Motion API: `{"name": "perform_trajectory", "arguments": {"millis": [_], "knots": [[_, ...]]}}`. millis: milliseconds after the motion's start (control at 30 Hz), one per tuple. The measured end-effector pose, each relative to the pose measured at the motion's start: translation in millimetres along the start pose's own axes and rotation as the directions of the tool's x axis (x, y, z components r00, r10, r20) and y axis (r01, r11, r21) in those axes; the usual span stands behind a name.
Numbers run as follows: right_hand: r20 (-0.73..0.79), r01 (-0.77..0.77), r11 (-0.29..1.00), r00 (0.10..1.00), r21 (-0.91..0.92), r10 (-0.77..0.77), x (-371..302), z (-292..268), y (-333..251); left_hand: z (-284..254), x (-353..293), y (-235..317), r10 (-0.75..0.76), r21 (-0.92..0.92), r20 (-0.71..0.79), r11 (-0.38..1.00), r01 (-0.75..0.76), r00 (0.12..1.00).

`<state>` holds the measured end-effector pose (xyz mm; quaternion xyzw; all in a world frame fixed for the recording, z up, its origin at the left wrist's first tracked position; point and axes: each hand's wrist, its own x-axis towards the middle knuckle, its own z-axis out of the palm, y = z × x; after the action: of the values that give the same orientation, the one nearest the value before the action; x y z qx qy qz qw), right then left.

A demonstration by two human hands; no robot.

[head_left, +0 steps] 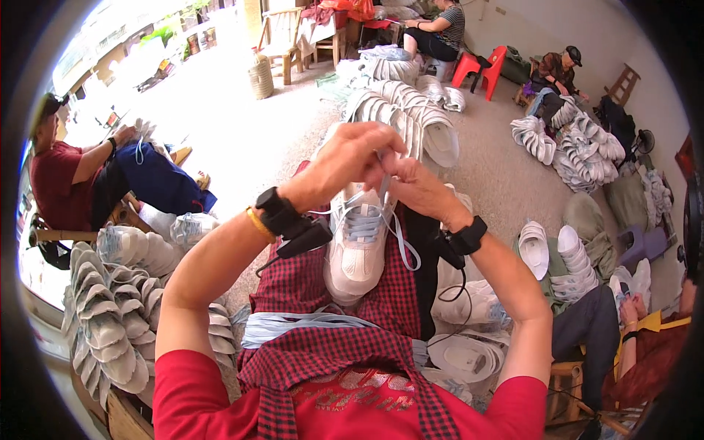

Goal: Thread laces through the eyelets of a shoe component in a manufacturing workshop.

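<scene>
A white sneaker (354, 259) rests on my lap, toe pointing toward me, over a red-and-black checked apron (293, 282). Pale blue laces (363, 222) cross its tongue, and one loose loop hangs down its right side. My left hand (359, 150) is above the shoe opening, fingers closed in a pinch on the lace. Close against it, my right hand (419, 189) also pinches the lace, which runs up from the shoe. The fingertips overlap, so the exact grip is partly hidden. A bundle of pale blue laces (293, 328) lies across my lap.
Stacked white shoe uppers (110, 323) stand at my left, and more rows (389, 110) lie ahead. White shoe parts (466, 357) lie by my right leg. Co-workers sit at left, far back and right. A red chair (488, 71) stands farther off.
</scene>
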<state>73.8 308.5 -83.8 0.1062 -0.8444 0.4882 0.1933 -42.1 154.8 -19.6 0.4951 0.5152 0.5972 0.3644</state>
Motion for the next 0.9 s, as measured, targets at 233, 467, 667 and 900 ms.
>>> {"name": "perform_trajectory", "arguments": {"millis": [233, 467, 667, 900], "knots": [[-0.579, -0.026, 0.819, 0.695, 0.573, 0.427, -86, -90, 29, -189, -37, -65, 0.031, -0.081, -0.709, 0.989, -0.124, 0.705], [-0.545, -0.264, 0.782, 0.592, 0.565, 0.594, -143, -75, 36, -267, -95, -105, -0.440, -0.243, -0.557, 0.897, 0.368, 0.704], [-0.567, -0.513, 0.791, 0.779, -0.332, 0.268, -165, -53, 65, -129, -91, -79, 0.140, 0.588, -0.375, 0.800, 0.118, 0.916], [-0.331, -0.156, 0.825, 0.943, -0.543, -0.040, -67, 30, -41, -44, -84, -53, 0.219, 0.790, 0.110, 0.573, -0.218, 0.970]]}}
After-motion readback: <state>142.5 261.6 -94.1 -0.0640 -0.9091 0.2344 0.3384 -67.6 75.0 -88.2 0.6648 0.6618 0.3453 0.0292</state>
